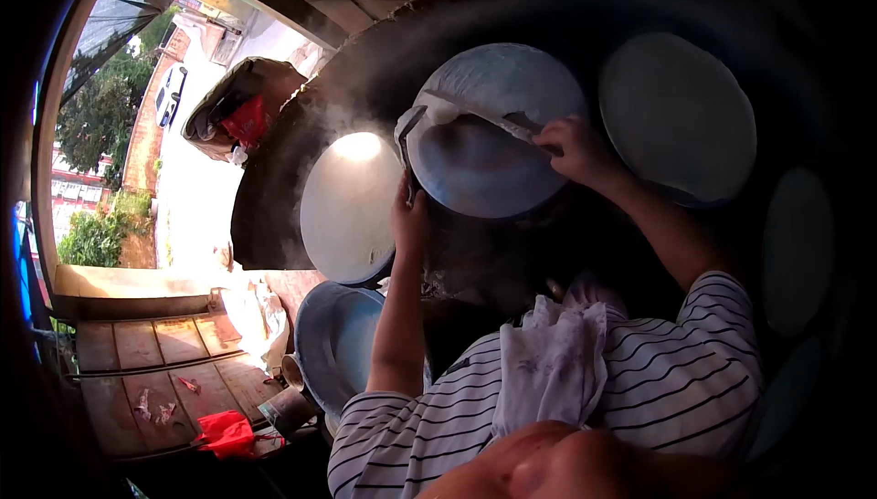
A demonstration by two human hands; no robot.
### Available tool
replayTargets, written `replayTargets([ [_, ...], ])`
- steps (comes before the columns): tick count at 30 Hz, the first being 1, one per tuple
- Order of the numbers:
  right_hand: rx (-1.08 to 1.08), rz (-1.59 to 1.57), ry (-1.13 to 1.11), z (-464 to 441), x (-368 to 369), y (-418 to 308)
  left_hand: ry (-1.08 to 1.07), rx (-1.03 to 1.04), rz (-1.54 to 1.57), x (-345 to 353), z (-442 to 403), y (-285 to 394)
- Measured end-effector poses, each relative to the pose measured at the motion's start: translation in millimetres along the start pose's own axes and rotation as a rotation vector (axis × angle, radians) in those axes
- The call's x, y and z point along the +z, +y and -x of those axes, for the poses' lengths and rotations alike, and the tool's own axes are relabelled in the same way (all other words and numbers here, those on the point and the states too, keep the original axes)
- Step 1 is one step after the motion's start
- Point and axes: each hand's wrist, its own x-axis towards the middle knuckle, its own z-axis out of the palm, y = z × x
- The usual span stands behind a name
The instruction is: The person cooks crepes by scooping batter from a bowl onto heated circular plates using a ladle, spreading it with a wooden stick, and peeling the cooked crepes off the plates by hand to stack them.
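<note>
A round pan (484,179) sits in the middle of the dark stove top. A thin white sheet (512,70) covers its far part, and the near part shows bare grey-blue surface. My right hand (580,150) is closed on a long flat spatula (484,113), which lies across the pan along the sheet's near edge. White material clings to the blade. At the pan's left rim, my left hand (411,216) grips a dark narrow tool (408,138), with whitish material beside its upper end. Its exact kind is unclear.
White-topped round pans stand left (350,211) and right (678,117), with more in shadow far right. Steam rises at the left. A large blue basin (320,335) is by my left arm. A red bag (227,433) lies near the tiled ledge (137,367).
</note>
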Motion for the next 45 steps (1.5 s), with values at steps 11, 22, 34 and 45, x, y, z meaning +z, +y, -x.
replayTargets([
  [11,-0.080,-0.105,-0.428,-73.7,25.1,69.8,0.300,-0.181,0.083,60.1,84.8,43.4],
  [22,-0.347,-0.099,-0.468,-146.1,27.5,129.0,0.299,-0.124,0.000,119.3,127.1,31.0],
  [34,-0.407,-0.424,-0.781,-145.3,17.6,115.5,0.248,-0.403,0.058,113.3,192.4,57.4],
  [45,-0.207,-0.444,-0.882,-96.4,-67.8,134.4,0.218,-0.422,0.289,121.2,190.1,78.2],
])
